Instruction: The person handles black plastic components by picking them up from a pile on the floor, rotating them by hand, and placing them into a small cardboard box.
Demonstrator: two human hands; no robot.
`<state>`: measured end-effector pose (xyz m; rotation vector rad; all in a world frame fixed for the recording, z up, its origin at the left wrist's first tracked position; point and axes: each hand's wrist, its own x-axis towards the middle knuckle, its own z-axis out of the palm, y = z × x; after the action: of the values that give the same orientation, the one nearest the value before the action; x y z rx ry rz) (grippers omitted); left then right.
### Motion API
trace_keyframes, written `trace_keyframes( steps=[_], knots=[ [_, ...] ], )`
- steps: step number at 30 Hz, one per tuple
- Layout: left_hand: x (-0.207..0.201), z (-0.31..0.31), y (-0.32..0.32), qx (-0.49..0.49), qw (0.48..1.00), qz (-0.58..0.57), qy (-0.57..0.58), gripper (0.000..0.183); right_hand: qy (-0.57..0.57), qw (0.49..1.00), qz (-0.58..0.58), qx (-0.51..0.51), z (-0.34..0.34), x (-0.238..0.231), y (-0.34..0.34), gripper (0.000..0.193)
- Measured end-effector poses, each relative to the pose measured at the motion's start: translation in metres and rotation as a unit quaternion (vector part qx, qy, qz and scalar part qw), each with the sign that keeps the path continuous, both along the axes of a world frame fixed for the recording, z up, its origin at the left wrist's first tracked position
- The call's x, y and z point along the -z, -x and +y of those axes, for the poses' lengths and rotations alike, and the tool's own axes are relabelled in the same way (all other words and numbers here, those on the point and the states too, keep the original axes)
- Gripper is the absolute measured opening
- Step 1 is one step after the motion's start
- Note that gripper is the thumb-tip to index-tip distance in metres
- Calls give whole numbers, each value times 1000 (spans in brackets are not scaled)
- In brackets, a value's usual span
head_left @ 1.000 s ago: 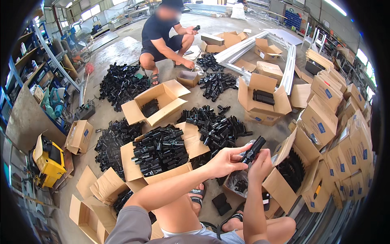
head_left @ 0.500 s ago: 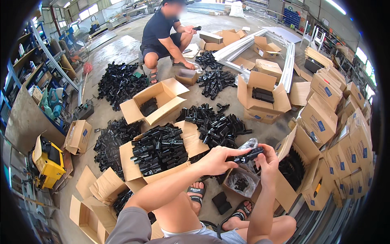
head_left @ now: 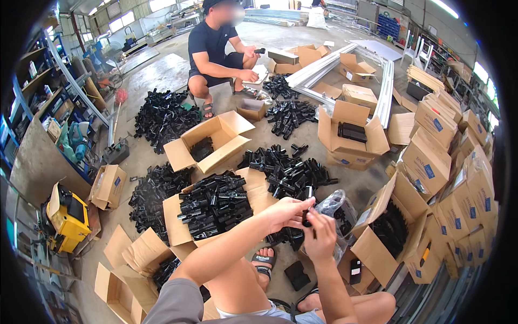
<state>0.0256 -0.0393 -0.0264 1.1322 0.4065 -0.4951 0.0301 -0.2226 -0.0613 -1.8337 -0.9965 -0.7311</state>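
A short black tubular fitting (head_left: 308,193) stands nearly upright between my two hands, in front of my knees. My left hand (head_left: 285,214) grips it from the left, fingers and thumb closed around it. From the right and below, my right hand (head_left: 321,233) pinches near its lower end; whether those fingertips also hold a small part is hidden. Just behind my right hand is a clear plastic bag (head_left: 330,204) with dark small pieces near it. A heap of black fittings (head_left: 291,171) lies on the floor beyond my hands, and an open carton (head_left: 178,218) full of them stands to the left.
A co-worker (head_left: 216,48) squats at the far side, holding a black part. More fitting heaps (head_left: 162,116) and open cartons (head_left: 237,127) cover the floor. Stacked boxes (head_left: 431,162) line the right side, a white frame (head_left: 384,89) lies behind, and a yellow machine (head_left: 70,216) stands left.
Both hands have moved left with the fitting, which has turned from roughly level to upright. The plastic bag now shows more. The co-worker's lower hand has risen from the floor items.
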Motion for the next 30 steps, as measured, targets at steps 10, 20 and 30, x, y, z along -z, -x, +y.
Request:
trace_keyframes(
  steps=[10, 20, 30],
  knots=[
    [3, 12, 4, 37, 994, -85, 56, 35, -173, 967, 167, -89, -5, 4, 19, 22],
    [-10, -10, 8, 186, 961, -178, -106, 58, -283, 753, 571, -166, -34, -10, -42, 38],
    [11, -22, 6, 204, 920, -218, -254, 55, -265, 756, 579, -150, -51, 26, -48, 38]
  ],
)
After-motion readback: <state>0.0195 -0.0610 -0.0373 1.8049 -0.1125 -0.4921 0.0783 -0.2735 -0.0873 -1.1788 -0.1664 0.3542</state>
